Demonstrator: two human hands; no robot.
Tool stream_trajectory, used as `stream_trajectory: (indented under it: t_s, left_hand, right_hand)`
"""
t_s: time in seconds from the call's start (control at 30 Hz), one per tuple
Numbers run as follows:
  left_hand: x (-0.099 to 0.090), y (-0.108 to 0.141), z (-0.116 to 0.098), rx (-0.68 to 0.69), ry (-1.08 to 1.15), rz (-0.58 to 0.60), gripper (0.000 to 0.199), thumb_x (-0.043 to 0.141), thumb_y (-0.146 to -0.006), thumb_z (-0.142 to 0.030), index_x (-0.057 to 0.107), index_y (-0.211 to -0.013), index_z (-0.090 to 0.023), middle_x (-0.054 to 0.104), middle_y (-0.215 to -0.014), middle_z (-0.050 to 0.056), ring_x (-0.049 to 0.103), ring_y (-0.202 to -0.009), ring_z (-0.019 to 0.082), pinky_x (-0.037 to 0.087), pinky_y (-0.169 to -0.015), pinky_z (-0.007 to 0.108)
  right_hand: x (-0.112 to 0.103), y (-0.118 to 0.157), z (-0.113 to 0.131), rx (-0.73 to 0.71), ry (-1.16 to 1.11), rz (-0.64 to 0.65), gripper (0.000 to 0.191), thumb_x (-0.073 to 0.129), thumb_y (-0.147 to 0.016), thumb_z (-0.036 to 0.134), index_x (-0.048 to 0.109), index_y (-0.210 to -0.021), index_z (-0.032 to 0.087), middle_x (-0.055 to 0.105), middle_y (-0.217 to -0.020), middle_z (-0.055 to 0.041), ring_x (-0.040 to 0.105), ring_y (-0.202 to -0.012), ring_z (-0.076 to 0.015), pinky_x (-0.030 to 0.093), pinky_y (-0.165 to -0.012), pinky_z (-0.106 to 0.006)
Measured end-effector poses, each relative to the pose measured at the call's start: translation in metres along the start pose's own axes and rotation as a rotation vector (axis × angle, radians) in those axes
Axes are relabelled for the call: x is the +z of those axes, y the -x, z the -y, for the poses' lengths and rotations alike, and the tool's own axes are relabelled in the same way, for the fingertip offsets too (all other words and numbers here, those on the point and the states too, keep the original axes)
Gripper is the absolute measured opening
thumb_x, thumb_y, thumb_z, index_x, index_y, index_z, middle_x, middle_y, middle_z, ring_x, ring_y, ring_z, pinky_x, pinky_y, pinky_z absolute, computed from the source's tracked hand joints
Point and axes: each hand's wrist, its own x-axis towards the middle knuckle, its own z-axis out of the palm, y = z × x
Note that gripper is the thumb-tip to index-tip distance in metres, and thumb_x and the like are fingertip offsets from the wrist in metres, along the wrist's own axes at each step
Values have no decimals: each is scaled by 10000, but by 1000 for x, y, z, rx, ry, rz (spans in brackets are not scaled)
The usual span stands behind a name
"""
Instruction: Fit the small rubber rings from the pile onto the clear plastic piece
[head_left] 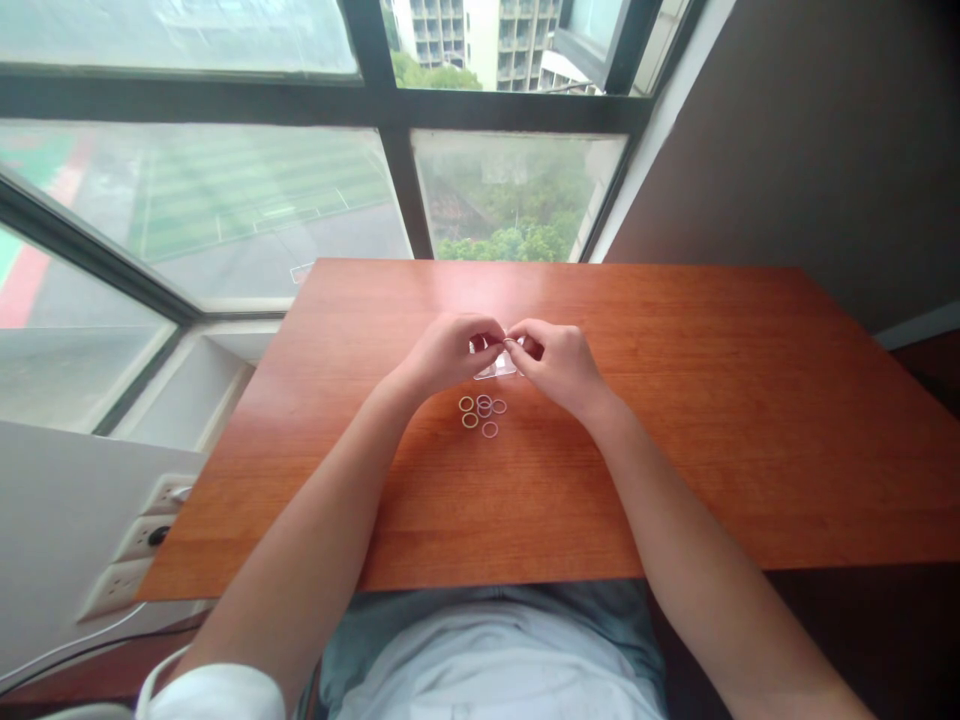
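Note:
My left hand (459,352) and my right hand (556,362) meet above the middle of the wooden table, thumbs and forefingers pinched together. Between the fingertips is a small thing, too small to make out clearly. Under and behind the hands lies a clear plastic container (495,368), partly hidden by them. Nearer to me, several thin pale rings lie on the table in a loose cluster, among them a yellowish ring (470,421) at the left and a pinkish ring (490,430) at the front.
The reddish-brown table (712,420) reaches to windows at the back. White wall sockets (142,538) with plugs and cables are beyond its left edge. A dark wall (810,150) stands at the right.

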Motion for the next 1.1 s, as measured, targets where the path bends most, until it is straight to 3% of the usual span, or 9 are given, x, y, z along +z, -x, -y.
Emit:
stream_trajectory:
  t_s: [0.5,0.73,0.93,1.1]
  left_hand:
    - [0,0,0,-31,-3,15,127,597,-814,-197,711,-816,-142,690,-719,28,613,-645,105,446,-564,184]
    - [-3,-1,-2,-30,22,-15,132,616,-829,-228,711,-804,-140,692,-700,29,611,-630,106,455,-575,196]
    - [-15,1,6,-41,-149,-31,135,608,-816,-221,721,-791,-153,693,-706,38,595,-614,116,431,-568,212]
    - [-29,5,10,4,-309,48,142,601,-788,-205,741,-791,-183,715,-768,43,573,-599,119,404,-578,229]
  right_hand:
    - [-1,0,1,-49,-21,40,209,601,-879,258,759,-1010,215,718,-731,-14,609,-642,-134,417,-641,-246]
    - [-3,-1,-3,-34,-46,-9,170,622,-860,272,754,-935,196,661,-637,6,565,-576,-118,386,-590,-237]
    - [-6,-3,-8,1,-43,-60,166,620,-839,249,748,-927,192,641,-629,14,537,-566,-109,384,-604,-240]
    - [-5,-3,-10,7,-19,-55,177,615,-837,253,750,-935,194,640,-634,15,529,-568,-110,374,-602,-243]
